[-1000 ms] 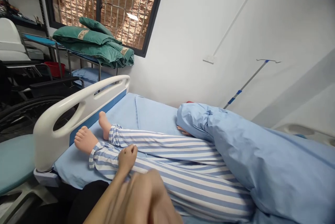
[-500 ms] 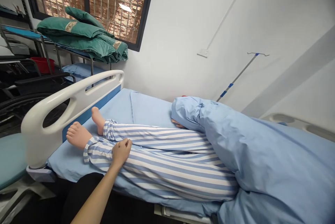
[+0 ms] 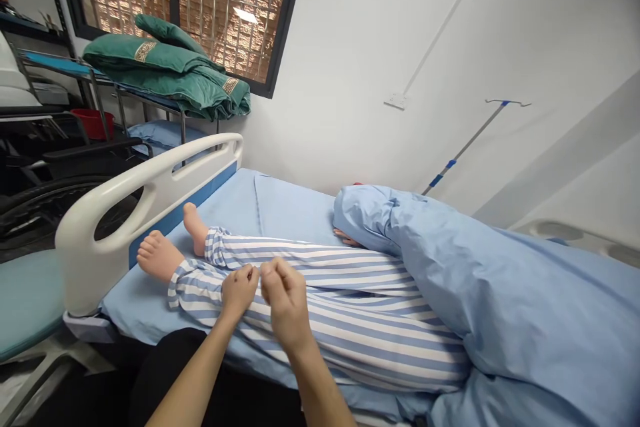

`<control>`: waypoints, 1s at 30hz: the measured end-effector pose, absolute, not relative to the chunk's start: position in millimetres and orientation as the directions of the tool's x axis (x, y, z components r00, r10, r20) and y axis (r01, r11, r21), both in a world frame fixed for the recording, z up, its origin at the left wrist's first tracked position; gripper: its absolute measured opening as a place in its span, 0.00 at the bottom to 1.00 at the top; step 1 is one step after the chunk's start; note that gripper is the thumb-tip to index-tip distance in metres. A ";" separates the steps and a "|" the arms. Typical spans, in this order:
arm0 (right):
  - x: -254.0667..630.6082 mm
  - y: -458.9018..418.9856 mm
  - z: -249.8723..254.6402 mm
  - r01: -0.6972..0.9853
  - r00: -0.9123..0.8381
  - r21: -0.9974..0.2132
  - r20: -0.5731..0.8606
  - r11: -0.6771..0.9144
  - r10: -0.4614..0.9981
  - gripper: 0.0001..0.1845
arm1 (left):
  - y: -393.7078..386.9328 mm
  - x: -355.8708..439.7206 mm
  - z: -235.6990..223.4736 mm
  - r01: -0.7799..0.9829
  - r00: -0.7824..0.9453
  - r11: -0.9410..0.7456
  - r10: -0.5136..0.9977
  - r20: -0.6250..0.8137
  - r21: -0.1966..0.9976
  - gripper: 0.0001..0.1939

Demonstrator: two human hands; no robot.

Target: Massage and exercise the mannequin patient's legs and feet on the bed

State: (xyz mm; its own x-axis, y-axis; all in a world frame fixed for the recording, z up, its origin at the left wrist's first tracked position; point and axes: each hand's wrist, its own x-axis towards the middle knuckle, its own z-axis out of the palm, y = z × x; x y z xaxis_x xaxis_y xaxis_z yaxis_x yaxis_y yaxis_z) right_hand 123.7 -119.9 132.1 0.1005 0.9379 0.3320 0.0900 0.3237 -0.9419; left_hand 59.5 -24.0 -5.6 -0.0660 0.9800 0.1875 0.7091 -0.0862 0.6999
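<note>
Foot (image 3: 160, 257) at left hand's (image 3: 239, 290) 10 o'clock | left nearer, fisted on leg (image 3: 370, 340) | leg: 10-to-4 o'clock | right hand (image 3: 289, 307) fisted

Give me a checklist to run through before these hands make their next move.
1. Left hand at the nearer lower leg of the striped trousers: ok, closed there.
2. Right hand open and ready: not ok, it is curled into a fist beside the left.
3. Right hand touching the trousers: cannot tell, it overlaps them in this view.
4. Blue quilt off the lower legs: ok, it lies toward the other end of the bed.
5. Both feet, nearer foot and farther foot, uncovered: ok.
6. Bed wheels locked: cannot tell, no wheel lock is visible.
</note>
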 end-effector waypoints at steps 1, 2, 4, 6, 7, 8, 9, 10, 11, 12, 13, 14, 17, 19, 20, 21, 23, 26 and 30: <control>133.1 -106.0 120.0 0.112 0.158 -0.941 0.335 0.321 0.929 0.18 | -23.4 59.4 -6.4 0.721 -0.063 -0.095 0.978 0.201 0.686 0.14; 139.2 -90.2 104.4 0.133 0.208 -0.940 0.335 0.313 0.919 0.19 | -22.5 59.4 -7.6 0.738 -0.057 -0.106 0.974 0.218 0.666 0.15; 143.5 -61.4 66.9 0.220 0.271 -0.938 0.323 0.268 0.907 0.19 | -20.2 59.0 -10.9 0.776 -0.038 -0.129 0.968 0.249 0.618 0.15; 142.1 -43.9 30.1 0.342 0.286 -0.915 0.316 0.211 0.905 0.19 | -18.2 58.5 -14.2 0.805 -0.019 -0.140 0.965 0.261 0.577 0.16; 140.8 -39.8 15.2 0.407 0.280 -0.892 0.324 0.194 0.904 0.19 | -17.6 58.2 -15.3 0.813 -0.012 -0.141 0.966 0.259 0.565 0.16; 139.8 -38.2 3.7 0.458 0.276 -0.870 0.333 0.181 0.901 0.19 | -17.3 57.9 -16.0 0.818 -0.009 -0.139 0.967 0.254 0.559 0.16; 139.3 -38.1 -4.2 0.492 0.274 -0.853 0.341 0.173 0.899 0.18 | -17.2 57.8 -16.2 0.820 -0.008 -0.136 0.969 0.248 0.556 0.16; 139.3 -38.8 -8.7 0.509 0.277 -0.844 0.344 0.166 0.897 0.18 | -17.3 57.7 -16.0 0.819 -0.005 -0.136 0.970 0.244 0.558 0.16; 139.8 -39.6 -10.6 0.510 0.284 -0.845 0.342 0.160 0.896 0.18 | -17.3 57.7 -15.5 0.814 -0.004 -0.136 0.971 0.239 0.565 0.16; 140.7 -40.1 -10.5 0.501 0.289 -0.851 0.336 0.158 0.896 0.18 | -17.2 57.9 -14.8 0.805 -0.007 -0.134 0.972 0.236 0.577 0.15; 141.7 -40.2 -9.4 0.487 0.287 -0.858 0.332 0.161 0.899 0.18 | -16.8 58.1 -13.9 0.793 -0.009 -0.134 0.973 0.231 0.595 0.15; 142.7 -40.0 -7.8 0.473 0.283 -0.866 0.327 0.165 0.902 0.18 | -16.3 58.6 -12.9 0.775 -0.008 -0.136 0.974 0.225 0.617 0.15; 145.0 -38.2 -4.2 0.427 0.280 -0.887 0.315 0.177 0.907 0.19 | -14.4 61.6 -7.9 0.668 0.014 -0.170 0.976 0.216 0.724 0.15; 146.3 -37.1 -3.7 0.396 0.300 -0.901 0.307 0.175 0.903 0.19 | -14.5 65.6 -0.8 0.531 -0.003 -0.198 0.972 0.235 0.824 0.17; 147.0 -36.7 -3.8 0.380 0.307 -0.908 0.304 0.177 0.902 0.19 | -15.2 68.2 4.3 0.440 -0.034 -0.209 0.968 0.249 0.873 0.18; 147.7 -36.4 -4.0 0.364 0.312 -0.914 0.303 0.181 0.900 0.19 | -16.2 71.1 10.3 0.339 -0.075 -0.219 0.963 0.258 0.915 0.19; 149.3 -35.8 -4.8 0.330 0.313 -0.925 0.296 0.189 0.902 0.19 | -18.5 77.4 24.1 0.136 -0.151 -0.235 0.955 0.255 0.962 0.20; 151.8 -35.0 -5.9 0.260 0.318 -0.946 0.271 0.191 0.908 0.19 | -19.9 85.8 40.9 -0.080 -0.197 -0.245 0.954 0.225 0.966 0.20; 154.3 -35.4 -5.9 0.170 0.311 -0.968 0.231 0.185 0.922 0.20 | -19.1 92.9 34.0 -0.140 -0.206 -0.213 0.961 0.182 0.967 0.20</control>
State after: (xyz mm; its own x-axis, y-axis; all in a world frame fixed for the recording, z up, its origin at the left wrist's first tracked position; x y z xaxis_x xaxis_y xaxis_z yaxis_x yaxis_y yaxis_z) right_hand 154.3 -35.4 -5.9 0.3114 0.9217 0.2312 0.1702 0.1853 -0.9678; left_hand 92.9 -19.1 34.0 -0.2064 0.9614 0.1818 -0.1402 -0.2130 0.9669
